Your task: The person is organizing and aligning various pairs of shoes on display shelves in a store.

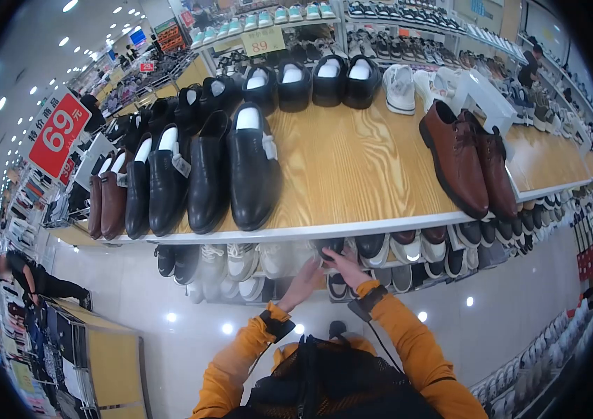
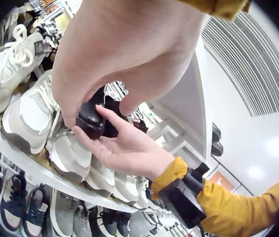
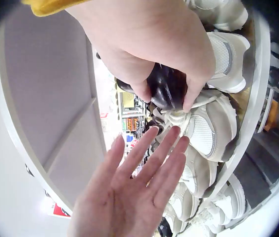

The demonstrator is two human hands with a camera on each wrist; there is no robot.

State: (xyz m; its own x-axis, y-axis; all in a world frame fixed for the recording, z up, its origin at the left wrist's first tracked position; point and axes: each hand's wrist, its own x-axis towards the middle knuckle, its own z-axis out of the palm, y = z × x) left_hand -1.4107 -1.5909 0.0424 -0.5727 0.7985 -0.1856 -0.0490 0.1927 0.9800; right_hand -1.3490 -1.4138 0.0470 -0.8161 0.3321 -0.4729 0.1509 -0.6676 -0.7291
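Observation:
Under the display table's front edge, my right hand [image 1: 347,268] grips a glossy black shoe [image 1: 330,246] by its toe. The right wrist view shows the thumb and fingers of that right hand [image 3: 154,39] on either side of the black shoe [image 3: 167,89]. My left hand [image 1: 303,285] is just beside it, fingers extended and palm bare in the right wrist view. In the left wrist view the left hand [image 2: 124,49] arches close over the black shoe [image 2: 91,118]. White sneakers [image 2: 31,116] line the shelf right next to both hands; the shoe's heel is hidden.
Above my hands, the wooden tabletop [image 1: 352,167] carries black loafers [image 1: 251,174] at left and brown lace-up shoes [image 1: 454,164] at right. Its pale front edge [image 1: 296,234] overhangs the lower shoe shelves. A red price sign [image 1: 59,136] stands at left; a person [image 1: 41,279] is farther off.

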